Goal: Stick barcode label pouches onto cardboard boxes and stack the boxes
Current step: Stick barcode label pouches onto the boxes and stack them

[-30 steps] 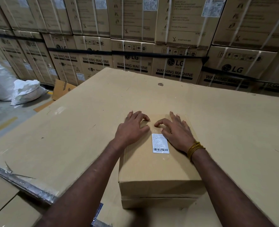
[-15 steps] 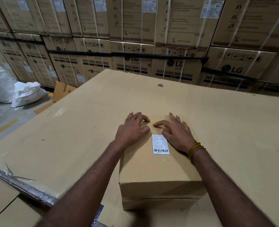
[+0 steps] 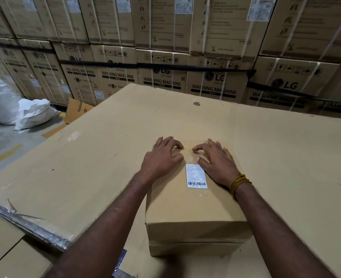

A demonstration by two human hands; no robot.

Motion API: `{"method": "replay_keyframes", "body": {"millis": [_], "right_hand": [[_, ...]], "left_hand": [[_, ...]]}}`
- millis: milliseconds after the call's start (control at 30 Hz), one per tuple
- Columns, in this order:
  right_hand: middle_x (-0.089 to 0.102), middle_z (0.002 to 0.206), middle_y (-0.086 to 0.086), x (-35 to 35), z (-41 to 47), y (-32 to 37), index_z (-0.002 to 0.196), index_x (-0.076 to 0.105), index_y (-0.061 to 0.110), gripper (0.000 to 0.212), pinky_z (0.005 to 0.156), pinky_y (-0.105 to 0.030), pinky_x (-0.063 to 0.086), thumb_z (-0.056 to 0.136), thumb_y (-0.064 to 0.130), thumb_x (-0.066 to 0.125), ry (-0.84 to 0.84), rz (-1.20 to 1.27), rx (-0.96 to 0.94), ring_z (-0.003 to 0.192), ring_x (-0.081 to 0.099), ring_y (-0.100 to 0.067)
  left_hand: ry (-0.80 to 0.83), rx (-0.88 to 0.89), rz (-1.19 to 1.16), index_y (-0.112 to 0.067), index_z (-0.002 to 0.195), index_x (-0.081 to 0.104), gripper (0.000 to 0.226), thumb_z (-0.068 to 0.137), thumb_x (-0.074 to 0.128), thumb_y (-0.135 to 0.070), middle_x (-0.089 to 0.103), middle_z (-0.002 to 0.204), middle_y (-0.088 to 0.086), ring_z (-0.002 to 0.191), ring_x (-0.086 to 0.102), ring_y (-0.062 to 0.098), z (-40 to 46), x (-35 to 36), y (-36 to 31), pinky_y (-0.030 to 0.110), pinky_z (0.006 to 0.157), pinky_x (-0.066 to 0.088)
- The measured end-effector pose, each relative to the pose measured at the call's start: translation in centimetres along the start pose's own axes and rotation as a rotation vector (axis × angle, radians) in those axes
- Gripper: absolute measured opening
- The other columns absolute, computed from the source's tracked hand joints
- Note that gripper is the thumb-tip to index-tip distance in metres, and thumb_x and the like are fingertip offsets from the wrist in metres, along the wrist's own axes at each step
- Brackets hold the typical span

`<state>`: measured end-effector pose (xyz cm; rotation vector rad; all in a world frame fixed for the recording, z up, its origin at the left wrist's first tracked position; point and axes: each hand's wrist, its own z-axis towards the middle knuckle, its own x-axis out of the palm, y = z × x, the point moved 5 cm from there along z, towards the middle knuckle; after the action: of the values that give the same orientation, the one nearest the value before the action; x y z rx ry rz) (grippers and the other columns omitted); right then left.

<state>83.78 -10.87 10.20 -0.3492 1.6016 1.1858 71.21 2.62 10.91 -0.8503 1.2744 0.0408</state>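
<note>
A small brown cardboard box (image 3: 193,213) sits on a large flat cardboard sheet (image 3: 105,157) in front of me. On the box's top lies a clear pouch with a white barcode label (image 3: 196,176). My left hand (image 3: 161,157) rests palm-down on the box's far left part, its fingers bent at the tips. My right hand (image 3: 215,159), with a yellow thread band at the wrist, presses on the pouch's upper right part just beside the label. Neither hand grips anything.
A wall of stacked washing machine cartons (image 3: 185,57) stands behind the sheet. White sacks (image 3: 19,109) lie on the floor at the left. A taped edge (image 3: 25,223) runs along the sheet's near left side.
Both hands stay on the box top in nearly the same place; the fingertips shifted slightly. The view drifted a little.
</note>
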Motion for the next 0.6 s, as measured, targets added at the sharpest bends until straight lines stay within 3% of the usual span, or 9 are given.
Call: {"method": "replay_keyframes", "body": {"millis": [167, 300, 433, 600], "right_hand": [[0.019, 0.163, -0.003, 0.2, 0.15, -0.46, 0.113, 0.055, 0.042, 0.019, 0.122, -0.042, 0.004, 0.096, 0.034, 0.052, -0.025, 0.022, 0.01, 0.153, 0.004, -0.021], [0.025, 0.161, -0.004, 0.23, 0.31, -0.76, 0.118, 0.053, 0.042, 0.025, 0.122, -0.045, 0.01, 0.094, 0.038, 0.054, -0.051, 0.015, -0.009, 0.152, 0.009, -0.019], [0.025, 0.161, -0.004, 0.27, 0.37, -0.79, 0.108, 0.056, 0.041, 0.016, 0.122, -0.043, 0.009, 0.094, 0.035, 0.055, -0.061, 0.02, 0.0, 0.152, 0.009, -0.019], [0.03, 0.158, -0.003, 0.35, 0.46, -1.0, 0.111, 0.054, 0.041, 0.019, 0.121, -0.044, 0.014, 0.093, 0.04, 0.056, -0.076, 0.024, -0.014, 0.152, 0.013, -0.017]], "left_hand": [[-0.013, 0.007, -0.001, -0.039, 0.126, 0.051, 0.029, 0.097, 0.05, -0.038, 0.032, 0.151, -0.022, 0.15, 0.011, 0.009, 0.03, 0.0, -0.02, 0.046, 0.098, 0.036], [-0.012, 0.003, -0.001, -0.039, 0.127, 0.051, 0.03, 0.097, 0.05, -0.037, 0.032, 0.152, -0.022, 0.151, 0.01, 0.008, -0.04, 0.0, -0.05, 0.046, 0.099, 0.034], [-0.006, -0.001, 0.0, -0.039, 0.128, 0.051, 0.03, 0.098, 0.05, -0.037, 0.029, 0.155, -0.021, 0.152, 0.008, 0.008, -0.07, 0.0, -0.05, 0.048, 0.102, 0.034], [-0.004, -0.003, -0.002, -0.04, 0.128, 0.05, 0.03, 0.098, 0.05, -0.038, 0.029, 0.155, -0.021, 0.152, 0.008, 0.008, -0.04, -0.01, 0.0, 0.05, 0.103, 0.033]]}}
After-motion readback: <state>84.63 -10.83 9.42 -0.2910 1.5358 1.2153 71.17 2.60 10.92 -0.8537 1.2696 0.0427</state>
